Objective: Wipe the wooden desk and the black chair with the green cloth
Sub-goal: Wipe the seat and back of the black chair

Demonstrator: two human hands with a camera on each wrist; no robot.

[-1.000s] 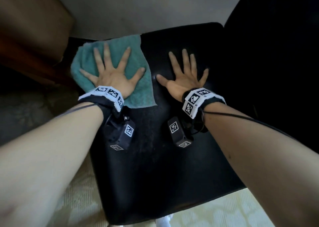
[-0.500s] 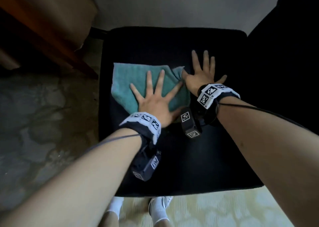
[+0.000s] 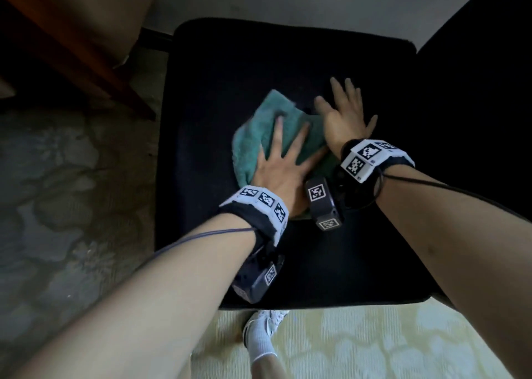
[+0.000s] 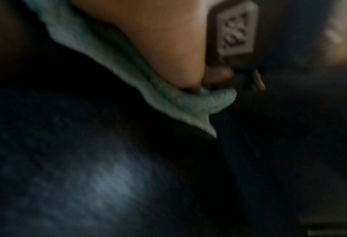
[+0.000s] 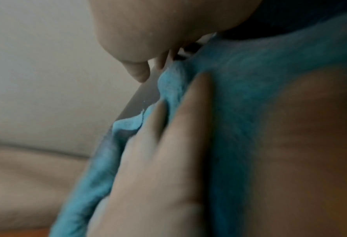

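**Green cloth worked across the chair seat**

Green cloth [image 3: 260,131] is seen bunched near the middle of the black chair [image 3: 288,50] seat, pressed flat under the left hand [image 3: 280,167]. That hand's fingers are spread and straight; nothing is pinched, the cloth is only held down by palm and fingers. The right hand [image 3: 344,119] lies just beside it, overlapping the cloth's right edge, fingers likewise straight and splayed on the seat. Neither grip is closed round anything.

The chair-wiping step is judged to be in hand. Whether the wooden counter [image 3: 72,33], seen at the upper left, has been wiped cannot be told from these views.

For the next move, downward pressure would need to be kept on the cloth while it is drawn toward the uncovered parts of the seat, the near edge and the right side. The cloth is rumpled in the right wrist view [image 5: 239,96], so it may need flattening if it is to cover a wider swath.
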